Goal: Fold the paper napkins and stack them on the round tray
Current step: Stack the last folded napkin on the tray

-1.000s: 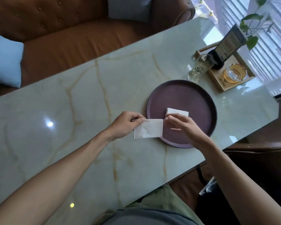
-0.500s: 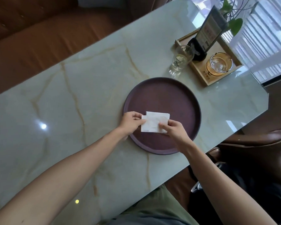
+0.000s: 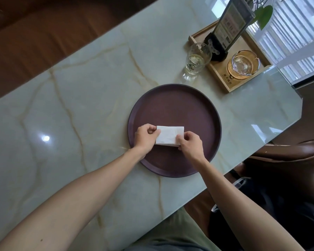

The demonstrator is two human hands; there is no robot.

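Note:
A round dark purple tray point(image 3: 176, 98) lies on the marble table. A folded white paper napkin point(image 3: 168, 134) sits over the tray's left half, on top of another folded napkin whose edge just shows beneath it. My left hand point(image 3: 145, 137) pinches the top napkin's left edge. My right hand point(image 3: 191, 144) pinches its lower right corner. Both hands rest over the tray.
A drinking glass point(image 3: 196, 60) stands just behind the tray. To its right, a wooden tray point(image 3: 225, 84) holds a black menu stand point(image 3: 227, 29) and a glass ashtray point(image 3: 243, 65). The table's edge runs close on the right; a brown sofa lies beyond the far side.
Both hands carried the folded napkin from the tray's left rim onto the tray, laying it over the napkin that lay there. The view has shifted closer.

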